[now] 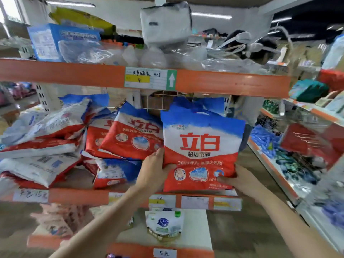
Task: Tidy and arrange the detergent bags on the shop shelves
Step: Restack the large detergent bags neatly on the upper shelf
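An upright red, white and blue detergent bag [201,144] stands at the right end of the middle shelf [78,195]. My left hand [153,169] grips its lower left edge, thumb on the front. My right hand [240,180] grips its lower right corner. To the left, another bag [132,135] leans tilted, one more [115,173] lies low in front, and a messy pile of several bags [42,144] fills the shelf's left side.
The orange upper shelf beam [232,82] with a price label hangs just above the bags; wrapped goods sit on top. A small white pouch [164,223] stands on the lower shelf. Another shelving unit [301,149] lines the aisle to the right.
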Motion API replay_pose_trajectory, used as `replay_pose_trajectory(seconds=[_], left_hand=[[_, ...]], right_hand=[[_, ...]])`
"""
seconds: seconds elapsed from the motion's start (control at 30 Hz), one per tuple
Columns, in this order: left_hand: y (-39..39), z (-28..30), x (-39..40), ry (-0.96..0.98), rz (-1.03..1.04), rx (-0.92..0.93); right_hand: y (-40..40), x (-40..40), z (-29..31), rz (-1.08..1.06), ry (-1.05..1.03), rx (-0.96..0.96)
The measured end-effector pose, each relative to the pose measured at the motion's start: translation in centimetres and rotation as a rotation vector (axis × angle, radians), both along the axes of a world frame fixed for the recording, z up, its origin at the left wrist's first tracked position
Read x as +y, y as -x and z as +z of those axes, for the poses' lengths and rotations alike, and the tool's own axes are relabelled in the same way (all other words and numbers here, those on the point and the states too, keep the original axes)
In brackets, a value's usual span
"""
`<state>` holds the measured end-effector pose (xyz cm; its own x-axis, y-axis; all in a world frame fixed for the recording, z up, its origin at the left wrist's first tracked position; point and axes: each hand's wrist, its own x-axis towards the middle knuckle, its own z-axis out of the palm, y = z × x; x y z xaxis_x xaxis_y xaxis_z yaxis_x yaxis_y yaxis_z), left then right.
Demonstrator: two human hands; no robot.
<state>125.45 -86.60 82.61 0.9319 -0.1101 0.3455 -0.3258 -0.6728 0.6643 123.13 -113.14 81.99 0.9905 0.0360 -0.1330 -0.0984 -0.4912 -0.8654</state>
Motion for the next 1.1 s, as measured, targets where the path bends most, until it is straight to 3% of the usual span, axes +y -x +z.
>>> replay_pose_trajectory(seconds=[0.1,0.27,0.5,0.77,0.9,0.97,1.1], left_hand=[[0.8,-1.5,-0.9,-0.174,0.001,0.015],[1.7,-3.6,-0.8,-0.299,0.008,0.161],[0.4,-4.6,-1.6,-0.094,0.054,0.257],[-2.0,-3.8,-3.3,-0.343,0.198,0.320],[-1.3,-3.1,-3.4,-0.484,0.196,0.330],[-0.5,-1.8,-3.1,-0.509,0.172,0.283],[0.5,2.2,0.2,-0.342,0.176,-0.073]], right_hand=[[0.4,-1.6,-3.0,-0.015,0.182,0.090],[0.2,-1.3,-3.9,-0.044,0.106,0.001],[-1.6,-1.0,-4.1,-0.067,0.097,-0.046],[-4.5,-0.8,-4.4,-0.131,0.207,-0.077],[-3.4,-0.2,-3.9,-0.276,0.435,-0.208],[-2.7,0.8,-3.7,-0.206,0.556,-0.347],[-2.1,3.8,-2.5,0.076,0.602,-0.484]])
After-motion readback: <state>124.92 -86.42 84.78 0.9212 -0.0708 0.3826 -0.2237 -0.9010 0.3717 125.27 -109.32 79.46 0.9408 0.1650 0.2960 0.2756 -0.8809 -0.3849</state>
